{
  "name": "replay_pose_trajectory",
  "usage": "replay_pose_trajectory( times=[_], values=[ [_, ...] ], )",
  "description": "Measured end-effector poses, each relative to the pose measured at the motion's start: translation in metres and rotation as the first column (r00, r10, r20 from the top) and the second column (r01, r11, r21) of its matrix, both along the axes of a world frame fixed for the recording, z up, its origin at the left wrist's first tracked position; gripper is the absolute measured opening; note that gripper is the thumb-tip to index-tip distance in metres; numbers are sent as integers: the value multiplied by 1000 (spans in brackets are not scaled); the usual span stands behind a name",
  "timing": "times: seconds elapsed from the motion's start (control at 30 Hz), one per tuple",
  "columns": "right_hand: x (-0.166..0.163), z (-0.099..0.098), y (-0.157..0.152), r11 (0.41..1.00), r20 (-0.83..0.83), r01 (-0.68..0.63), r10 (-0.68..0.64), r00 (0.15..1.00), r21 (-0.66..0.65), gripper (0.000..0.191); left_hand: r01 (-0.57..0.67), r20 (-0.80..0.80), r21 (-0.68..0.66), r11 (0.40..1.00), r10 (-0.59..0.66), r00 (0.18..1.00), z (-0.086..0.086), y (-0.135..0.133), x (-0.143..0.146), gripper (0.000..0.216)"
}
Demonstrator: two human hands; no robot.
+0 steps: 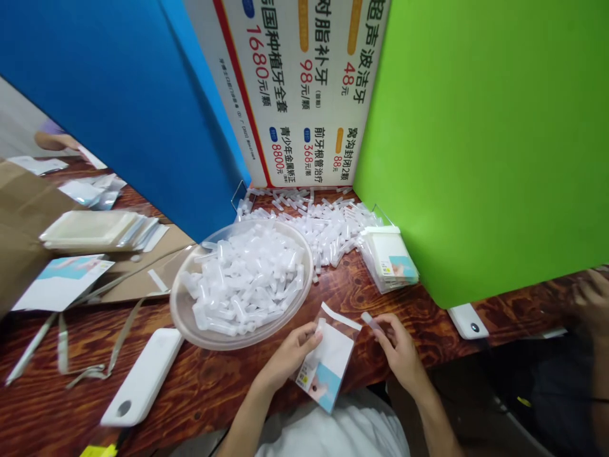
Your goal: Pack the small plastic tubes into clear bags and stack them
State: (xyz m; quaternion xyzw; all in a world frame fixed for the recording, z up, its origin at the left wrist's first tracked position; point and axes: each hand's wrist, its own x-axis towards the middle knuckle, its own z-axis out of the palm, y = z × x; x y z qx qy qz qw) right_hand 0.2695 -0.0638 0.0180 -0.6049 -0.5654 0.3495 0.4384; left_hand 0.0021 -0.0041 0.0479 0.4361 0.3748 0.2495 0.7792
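Note:
My left hand [290, 352] is closed on a clear plastic bag [337, 339] with a white and blue printed card inside. Near that thumb, a small translucent white tube [321, 325] lies over the card; I cannot tell whether it is inside the bag. My right hand [399, 349] pinches another translucent tube [369, 320] just right of the bag's flap. Left of the bag stands a round plastic bowl [177, 298] heaped with similar tubes. Behind it, a pile of loose tubes [333, 231] covers the tabletop. A stack of packed bags [394, 257] sits at the right.
Blue [118, 95] and green [485, 127] panels flank a printed price board [304, 82]. White devices [143, 377] lie on the wooden table, with stacked clear bags [95, 230] and loose strips at left. Other people's hands show at far left [57, 141] and far right [592, 295].

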Motion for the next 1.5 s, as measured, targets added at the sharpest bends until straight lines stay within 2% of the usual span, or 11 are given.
replay_pose_trajectory(
  times=[0.17, 0.33, 0.5, 0.63, 0.77, 0.87, 1.03, 1.13, 1.23, 1.33, 1.5],
  values=[
    [-34, 33, 44, 966, -222, -201, 234, 947, 163, 18, -37, -8, 62, 997, 37, 999, 0, -3, -9, 53],
    [-50, 29, 63, 964, -269, -244, 264, 926, 105, 17, -193, -109, 54, 980, 197, 974, -2, -14, -37, 53],
    [-59, 26, 68, 938, 149, -274, 246, 958, 213, 19, -203, -242, 90, 975, 219, 945, -5, -27, -64, 58],
    [-69, 60, 62, 884, 431, -352, 201, 880, 307, 27, -207, -284, 64, 976, 216, 934, -9, -32, -73, 59],
    [-75, 91, 58, 833, 499, -256, -27, 866, 490, 33, -256, -311, 39, 966, 256, 915, -11, -29, -74, 56],
    [-77, 69, 67, 808, 559, -257, -105, 822, 530, 35, -271, -348, 41, 962, 268, 898, -12, -26, -75, 57],
    [-76, -5, 81, 879, 681, -389, 107, 724, 275, 42, -264, -437, 37, 964, 253, 863, -15, -23, -78, 64],
    [-75, -14, 83, 947, 463, -280, 180, 868, 157, 34, -261, -448, 54, 964, 257, 856, -15, -24, -80, 62],
    [-78, -6, 83, 986, -78, -164, 165, 983, 13, 23, -277, -364, 31, 960, 269, 892, -14, -25, -79, 62],
    [-84, 0, 80, 987, -525, -90, 7, 851, -133, 34, -281, -321, 33, 959, 276, 906, -14, -23, -75, 59],
    [-96, 2, 68, 978, -700, -19, -135, 701, -209, 50, -158, -214, 53, 986, 166, 963, -9, -12, -55, 49]
  ],
)
